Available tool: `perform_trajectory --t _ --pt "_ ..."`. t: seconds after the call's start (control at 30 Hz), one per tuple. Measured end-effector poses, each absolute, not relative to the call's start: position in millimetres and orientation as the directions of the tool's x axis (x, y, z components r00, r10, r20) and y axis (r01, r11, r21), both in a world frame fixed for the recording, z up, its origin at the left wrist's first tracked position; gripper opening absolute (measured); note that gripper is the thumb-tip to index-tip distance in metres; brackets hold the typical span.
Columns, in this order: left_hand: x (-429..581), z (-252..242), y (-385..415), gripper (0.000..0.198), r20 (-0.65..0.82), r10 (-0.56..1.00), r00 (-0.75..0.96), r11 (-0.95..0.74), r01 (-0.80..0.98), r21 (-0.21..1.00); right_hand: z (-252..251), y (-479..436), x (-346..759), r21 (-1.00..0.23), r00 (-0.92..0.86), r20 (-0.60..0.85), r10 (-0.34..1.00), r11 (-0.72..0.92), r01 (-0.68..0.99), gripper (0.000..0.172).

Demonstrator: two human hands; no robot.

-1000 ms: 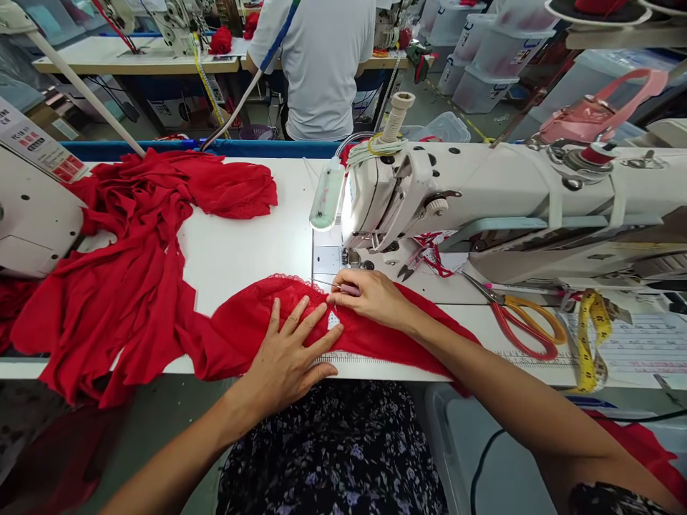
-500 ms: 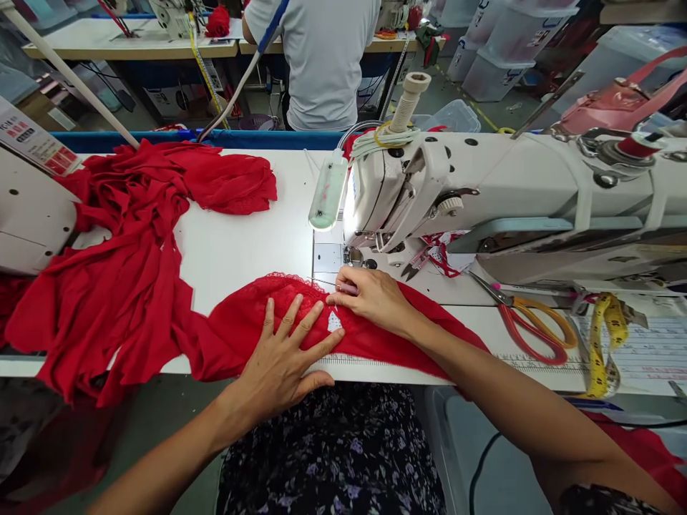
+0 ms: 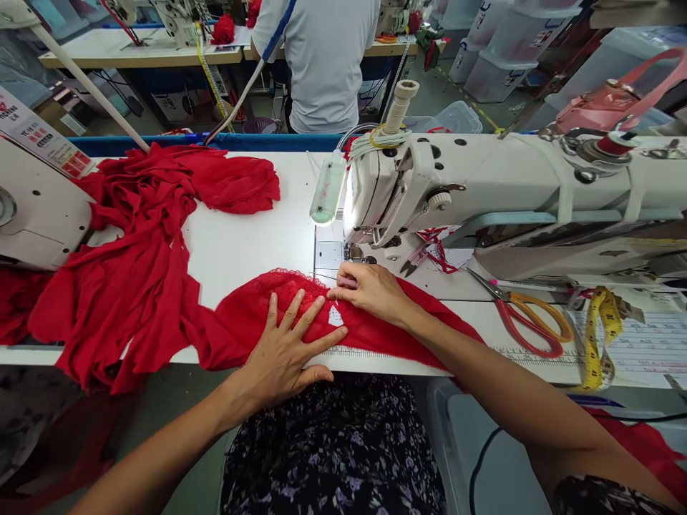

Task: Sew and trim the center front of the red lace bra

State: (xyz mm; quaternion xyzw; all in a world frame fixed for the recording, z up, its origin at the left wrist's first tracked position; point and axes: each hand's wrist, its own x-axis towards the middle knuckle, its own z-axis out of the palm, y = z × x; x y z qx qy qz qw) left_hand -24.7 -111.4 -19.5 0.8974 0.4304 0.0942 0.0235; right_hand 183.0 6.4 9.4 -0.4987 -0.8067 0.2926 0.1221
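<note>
A red garment piece with a lace edge [image 3: 244, 315] lies across the front of the sewing table. My left hand [image 3: 287, 350] rests flat on it, fingers spread. Just right of those fingertips, my right hand [image 3: 373, 290] is closed around a thin pointed tool with a mauve handle [image 3: 348, 283]. Its slim metal tip points left over the lace; I cannot tell its exact kind. Between the hands shows a small white triangular patch [image 3: 335, 316]. Behind my right hand stands a white sewing machine [image 3: 483, 172], its presser foot close to my knuckles.
Heaped red fabric [image 3: 155, 214] covers the table's left. To the right lie orange-and-red scissors [image 3: 531, 322], a yellow tape measure [image 3: 598, 336] and thread snips [image 3: 416, 259] beside the machine. A lamp [image 3: 328, 189] hangs by the needle. A person in a grey shirt [image 3: 325, 64] sits beyond.
The view has shifted slightly. Both hands, the pointed tool and the garment keep almost the same positions relative to one another.
</note>
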Motion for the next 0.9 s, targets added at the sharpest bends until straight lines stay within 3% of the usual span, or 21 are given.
perform_trajectory --t 0.27,0.4,0.47,0.53,0.6,0.73,0.8,0.9 --pt "-25.2 -17.0 -113.2 0.071 0.153 0.765 0.626 -0.641 0.763 0.079 33.3 -7.6 202.6 -0.664 -0.554 0.028 0.832 0.429 0.612 0.018" --pt "-25.3 -15.2 -114.2 0.07 0.185 0.76 0.623 -0.643 0.762 0.077 80.8 -30.2 234.6 -0.656 -0.588 0.008 0.809 0.448 0.607 0.026" --pt "-25.0 -13.1 -115.2 0.069 0.213 0.757 0.618 -0.643 0.762 0.076 109.9 -38.4 250.1 -0.626 -0.604 0.104 0.791 0.524 0.578 0.027" --pt "-23.8 -10.2 -117.3 0.07 0.237 0.745 0.624 -0.652 0.756 0.058 137.9 -40.7 261.1 -0.521 -0.587 0.289 0.756 0.638 0.566 0.026" --pt "-21.0 -6.8 -121.2 0.072 0.261 0.719 0.645 -0.672 0.74 0.025 161.3 -34.8 266.4 -0.322 -0.545 0.47 0.695 0.709 0.627 0.025" --pt "-11.4 -2.4 -134.8 0.068 0.327 0.659 0.677 -0.711 0.703 -0.022 190.4 -0.7 263.3 0.115 -0.513 0.623 0.591 0.579 0.807 0.021" --pt "-6.8 -2.3 -143.0 0.06 0.367 0.647 0.668 -0.715 0.699 -0.014 198.3 19.6 258.1 0.214 -0.523 0.655 0.545 0.53 0.82 0.022" --pt "-3.5 -4.8 -153.8 0.055 0.428 0.642 0.636 -0.707 0.707 0.011 207.0 41.6 249.5 0.217 -0.537 0.7 0.47 0.577 0.788 0.026"
